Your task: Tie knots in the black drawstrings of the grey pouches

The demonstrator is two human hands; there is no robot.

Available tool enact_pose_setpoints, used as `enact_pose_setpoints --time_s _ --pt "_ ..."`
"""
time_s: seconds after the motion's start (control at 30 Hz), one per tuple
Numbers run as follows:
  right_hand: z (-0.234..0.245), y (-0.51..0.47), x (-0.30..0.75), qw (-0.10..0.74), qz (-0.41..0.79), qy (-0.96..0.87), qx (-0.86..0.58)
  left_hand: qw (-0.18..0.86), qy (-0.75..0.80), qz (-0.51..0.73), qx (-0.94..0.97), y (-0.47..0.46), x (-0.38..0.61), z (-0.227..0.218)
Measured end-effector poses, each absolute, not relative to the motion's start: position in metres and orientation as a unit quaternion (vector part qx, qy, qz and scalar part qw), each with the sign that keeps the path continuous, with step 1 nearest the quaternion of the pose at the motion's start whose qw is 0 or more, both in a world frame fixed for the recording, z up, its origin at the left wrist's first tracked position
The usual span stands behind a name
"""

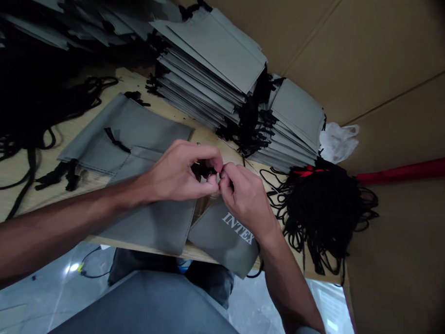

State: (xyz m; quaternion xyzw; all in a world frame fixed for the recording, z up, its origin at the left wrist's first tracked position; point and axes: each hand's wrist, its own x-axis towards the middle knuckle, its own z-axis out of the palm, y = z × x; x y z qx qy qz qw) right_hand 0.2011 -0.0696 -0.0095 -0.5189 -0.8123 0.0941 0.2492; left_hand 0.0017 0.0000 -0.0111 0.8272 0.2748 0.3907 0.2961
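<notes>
Over the table, my left hand [178, 173] and my right hand [243, 194] meet fingertip to fingertip, both closed in a pinch. A small piece of black cord [205, 172] shows dark between them, mostly covered by my fingers. Below my right hand lies a grey drawstring pouch [222, 240] with white INTEX lettering, its lower corner past the table's front edge. Under my left wrist are more flat grey pouches [158, 228], one overlapping another, with black cord ends sticking out.
Two stacks of grey pouches, a taller stack [215, 50] and a shorter stack [297, 106], stand at the back against cardboard [358, 45]. A bundle of black cords [319, 209] lies right, near a white plastic bag [338, 142]. More black cords [27, 101] cover the left side.
</notes>
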Motion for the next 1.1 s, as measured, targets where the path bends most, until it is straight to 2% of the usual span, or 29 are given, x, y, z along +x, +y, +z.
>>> enact_pose_setpoints --time_s 0.17,0.33,0.47,0.57,0.67,1.1 --pt "0.004 -0.069 0.216 0.264 0.173 -0.786 -0.531 0.435 0.279 0.334 0.788 0.014 -0.001 -0.016" --pt "0.011 -0.065 0.232 0.274 0.161 -0.8 -0.508 0.467 0.264 0.325 0.779 0.026 -0.003 -0.02" --pt "0.012 -0.065 0.235 0.309 0.183 -0.779 -0.514 0.458 0.264 0.328 0.783 0.027 -0.004 -0.02" --pt "0.011 -0.067 0.235 0.341 0.265 -0.726 -0.535 0.42 0.268 0.34 0.797 0.026 -0.005 -0.019" --pt "0.008 -0.066 0.233 0.333 0.308 -0.714 -0.533 0.375 0.261 0.345 0.82 0.024 -0.006 -0.017" --pt "0.006 -0.067 0.223 0.321 0.23 -0.759 -0.517 0.313 0.216 0.34 0.86 0.022 -0.005 -0.015"
